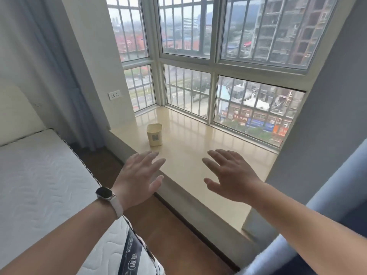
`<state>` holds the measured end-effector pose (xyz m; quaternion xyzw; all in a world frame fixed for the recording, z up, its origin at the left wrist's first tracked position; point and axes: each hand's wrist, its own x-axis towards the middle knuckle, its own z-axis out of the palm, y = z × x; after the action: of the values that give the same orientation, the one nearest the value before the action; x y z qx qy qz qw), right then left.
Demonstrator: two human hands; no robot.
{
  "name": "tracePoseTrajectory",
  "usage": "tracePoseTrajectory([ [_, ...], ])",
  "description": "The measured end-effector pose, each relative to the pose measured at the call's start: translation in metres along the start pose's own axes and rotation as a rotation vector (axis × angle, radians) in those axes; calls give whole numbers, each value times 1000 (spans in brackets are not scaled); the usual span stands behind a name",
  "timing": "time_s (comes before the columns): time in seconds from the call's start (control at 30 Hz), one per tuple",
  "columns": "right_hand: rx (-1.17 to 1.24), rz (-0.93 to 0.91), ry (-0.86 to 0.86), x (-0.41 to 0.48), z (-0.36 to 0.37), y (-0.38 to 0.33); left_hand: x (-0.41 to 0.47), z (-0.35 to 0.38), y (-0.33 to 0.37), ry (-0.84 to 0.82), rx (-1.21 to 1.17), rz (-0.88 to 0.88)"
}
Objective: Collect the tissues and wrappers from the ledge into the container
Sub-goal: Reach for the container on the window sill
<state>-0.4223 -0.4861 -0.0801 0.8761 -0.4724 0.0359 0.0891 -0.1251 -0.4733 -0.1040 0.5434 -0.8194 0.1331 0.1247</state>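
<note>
A small cream container point(154, 134) with an open top stands upright on the glossy beige window ledge point(198, 155), toward its left end. My left hand point(139, 177), with a watch on the wrist, hovers palm down just in front of the container, fingers spread and holding nothing. My right hand point(230, 175) hovers over the ledge's middle, also spread and holding nothing. I see no tissues or wrappers on the ledge; the container's inside is hidden from this angle.
A white mattress point(39, 175) lies at the left, with a strip of brown wooden floor point(158, 225) between it and the ledge. Barred windows point(198, 86) rise behind the ledge. Blue-grey curtains point(317, 235) hang at the right and far left.
</note>
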Motion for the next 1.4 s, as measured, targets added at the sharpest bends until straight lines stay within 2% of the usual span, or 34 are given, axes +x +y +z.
tracePoseTrajectory([
  [0.2, 55, -72, -1, 31, 13, 45, 32, 13, 16, -30, 31, -67],
  [0.5, 119, -111, 99, 104, 21, 69, 96, 26, -15, 9, 64, -120],
  [0.73, 112, -123, 174, 193, 30, 71, 145, 51, -81, 52, 41, -184],
  [1.1, 1, -223, 214, 358, 33, 40, 172, 64, -231, 117, 91, -320],
  [1.4, 38, -294, 143, 430, 41, 18, 156, 60, -286, 162, 90, -396],
])
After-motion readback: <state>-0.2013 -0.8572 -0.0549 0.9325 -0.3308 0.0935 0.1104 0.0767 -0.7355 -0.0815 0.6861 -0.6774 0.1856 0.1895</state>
